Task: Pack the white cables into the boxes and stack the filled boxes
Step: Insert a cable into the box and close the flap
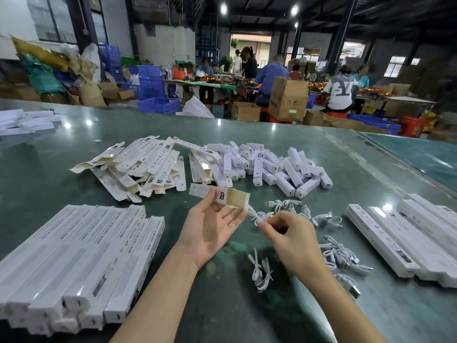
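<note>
Green tabletop (247, 134) stretches bare behind the piles and between the forearms. At centre, the left hand (212, 226) pinches a long white box (220, 195) by thumb, other fingers spread, open end rightward. Its right hand (289, 240) pinches a coiled white cable (258, 216) at that mouth. Filled boxes (81, 256) stack near the left edge; loose cables (338, 256) lie right.

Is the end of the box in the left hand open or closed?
Open. The box in the left hand shows its brown inside, facing the right hand, which feeds a white cable in.
</note>
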Demonstrator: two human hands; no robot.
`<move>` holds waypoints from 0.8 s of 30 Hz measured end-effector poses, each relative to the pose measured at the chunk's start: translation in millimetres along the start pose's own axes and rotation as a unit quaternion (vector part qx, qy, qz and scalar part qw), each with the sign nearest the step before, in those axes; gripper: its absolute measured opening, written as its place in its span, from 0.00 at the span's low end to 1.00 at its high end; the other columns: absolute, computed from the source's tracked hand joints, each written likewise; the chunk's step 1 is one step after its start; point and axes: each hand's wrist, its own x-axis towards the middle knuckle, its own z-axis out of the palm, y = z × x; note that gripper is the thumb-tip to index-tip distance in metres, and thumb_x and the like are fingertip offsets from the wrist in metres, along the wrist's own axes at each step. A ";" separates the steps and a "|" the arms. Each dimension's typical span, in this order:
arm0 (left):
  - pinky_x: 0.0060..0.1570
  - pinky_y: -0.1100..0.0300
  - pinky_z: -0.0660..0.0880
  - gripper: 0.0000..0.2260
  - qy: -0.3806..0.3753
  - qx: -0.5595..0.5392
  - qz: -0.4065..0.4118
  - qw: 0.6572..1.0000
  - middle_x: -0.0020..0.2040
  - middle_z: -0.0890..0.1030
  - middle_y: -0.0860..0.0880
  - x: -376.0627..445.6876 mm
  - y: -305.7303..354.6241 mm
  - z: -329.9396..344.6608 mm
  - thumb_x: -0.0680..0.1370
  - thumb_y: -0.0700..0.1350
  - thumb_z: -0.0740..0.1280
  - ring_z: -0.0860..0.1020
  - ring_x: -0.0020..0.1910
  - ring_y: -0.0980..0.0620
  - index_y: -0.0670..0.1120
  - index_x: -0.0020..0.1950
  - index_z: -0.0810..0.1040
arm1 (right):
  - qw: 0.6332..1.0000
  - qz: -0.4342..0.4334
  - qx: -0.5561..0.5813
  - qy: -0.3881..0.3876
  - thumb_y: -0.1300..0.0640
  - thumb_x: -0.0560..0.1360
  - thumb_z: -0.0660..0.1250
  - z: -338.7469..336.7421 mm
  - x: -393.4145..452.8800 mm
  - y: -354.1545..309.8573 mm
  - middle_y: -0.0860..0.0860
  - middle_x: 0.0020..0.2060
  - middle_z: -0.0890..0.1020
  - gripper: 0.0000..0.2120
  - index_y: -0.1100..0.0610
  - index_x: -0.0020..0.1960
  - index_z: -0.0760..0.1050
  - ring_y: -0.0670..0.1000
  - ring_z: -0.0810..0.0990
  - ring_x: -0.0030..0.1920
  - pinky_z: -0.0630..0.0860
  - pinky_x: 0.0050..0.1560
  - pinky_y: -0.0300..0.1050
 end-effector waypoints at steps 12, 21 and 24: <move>0.45 0.59 0.75 0.14 0.101 0.041 0.091 0.990 0.41 0.84 0.47 12.5 -2.2 -16.1 0.70 0.48 0.69 0.80 0.42 0.51 0.42 0.51 0.78 | 0.991 -0.125 0.047 0.018 0.61 0.72 0.73 -10.7 -3.6 -12.9 0.47 0.28 0.79 0.09 0.54 0.35 0.76 0.43 0.72 0.28 0.70 0.33 0.35; 0.39 0.63 0.79 0.15 0.059 0.085 0.103 0.989 0.42 0.85 0.48 13.3 -12.0 -15.3 0.71 0.48 0.69 0.84 0.40 0.54 0.41 0.53 0.77 | 0.990 -0.128 -0.033 0.048 0.64 0.70 0.73 -0.5 -5.0 -6.9 0.44 0.25 0.75 0.10 0.57 0.33 0.76 0.44 0.74 0.31 0.67 0.33 0.30; 0.41 0.63 0.80 0.15 0.047 0.106 0.107 0.987 0.45 0.85 0.46 12.3 -14.1 -13.9 0.71 0.47 0.69 0.84 0.43 0.53 0.41 0.54 0.77 | 0.990 -0.126 -0.030 0.061 0.64 0.70 0.73 0.2 -6.0 -8.1 0.45 0.25 0.76 0.09 0.57 0.33 0.77 0.45 0.74 0.31 0.67 0.33 0.31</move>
